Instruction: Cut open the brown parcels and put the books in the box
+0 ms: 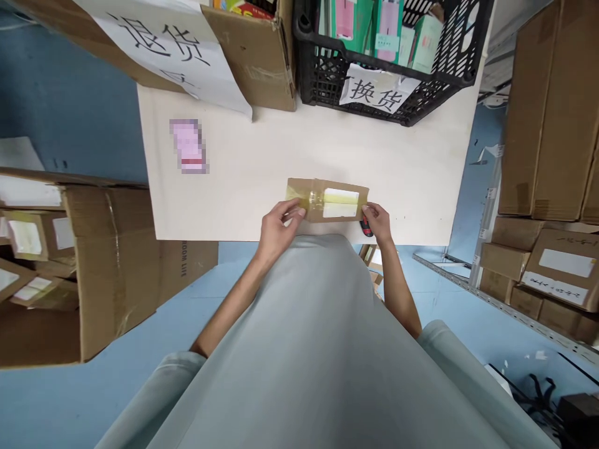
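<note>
A small brown cardboard box (319, 202) lies near the front edge of the white table. Clear tape runs around it, and a white label (340, 211) with a yellowish strip is on its upper face. At its left end my left hand (281, 229) is closed, with thumb and fingers on the corner. My right hand (378, 221) pinches the lower right corner. Just below that corner, a red and black object (366, 227) shows beside my right fingers. Most of it is hidden, so I cannot tell its kind or whether the hand touches it.
Along the table's back stand a cardboard box (248, 68) with a handwritten sheet and a black crate (322, 81) holding green packages. A blurred pink item (189, 146) lies left. An open carton (116, 262) with parcels is at left; stacked boxes (547, 112) are at right.
</note>
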The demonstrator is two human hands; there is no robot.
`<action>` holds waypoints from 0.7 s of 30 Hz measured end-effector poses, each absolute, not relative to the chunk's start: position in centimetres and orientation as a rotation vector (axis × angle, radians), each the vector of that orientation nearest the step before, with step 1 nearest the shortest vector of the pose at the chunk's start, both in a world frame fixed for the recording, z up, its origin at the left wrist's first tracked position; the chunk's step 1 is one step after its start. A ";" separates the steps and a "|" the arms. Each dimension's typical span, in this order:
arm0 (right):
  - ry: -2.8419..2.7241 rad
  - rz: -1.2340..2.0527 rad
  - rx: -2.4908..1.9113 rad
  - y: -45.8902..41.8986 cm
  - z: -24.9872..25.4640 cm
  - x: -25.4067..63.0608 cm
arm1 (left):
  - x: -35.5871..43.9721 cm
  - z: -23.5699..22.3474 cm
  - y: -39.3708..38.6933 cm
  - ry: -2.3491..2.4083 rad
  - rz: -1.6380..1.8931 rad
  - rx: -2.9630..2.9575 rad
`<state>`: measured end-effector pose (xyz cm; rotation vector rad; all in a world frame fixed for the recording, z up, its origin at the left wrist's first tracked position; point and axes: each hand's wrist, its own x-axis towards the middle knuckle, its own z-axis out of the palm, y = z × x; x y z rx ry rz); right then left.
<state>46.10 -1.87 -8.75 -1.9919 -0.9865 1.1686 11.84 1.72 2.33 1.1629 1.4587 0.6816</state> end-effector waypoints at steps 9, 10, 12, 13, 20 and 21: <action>-0.948 1.070 -2.101 -3.4 -10.1 47.7 | 15.6 6.6 -0.3 1.167 0.625 1.275; -0.958 1.064 -2.102 -3.5 -10.1 47.6 | 15.7 6.7 -0.3 1.163 0.616 1.283; -0.959 1.063 -2.093 -3.7 -10.1 47.5 | 15.6 6.5 -0.4 1.172 0.610 1.314; -0.947 1.067 -2.086 -3.7 -9.9 47.4 | 15.5 6.3 -0.4 1.181 0.613 1.336; -0.912 1.123 -2.005 -2.3 -8.4 45.5 | 13.1 3.5 0.9 1.440 0.677 1.469; -0.924 1.130 -1.990 -1.9 -8.2 44.8 | 12.6 2.7 1.3 1.507 0.677 1.462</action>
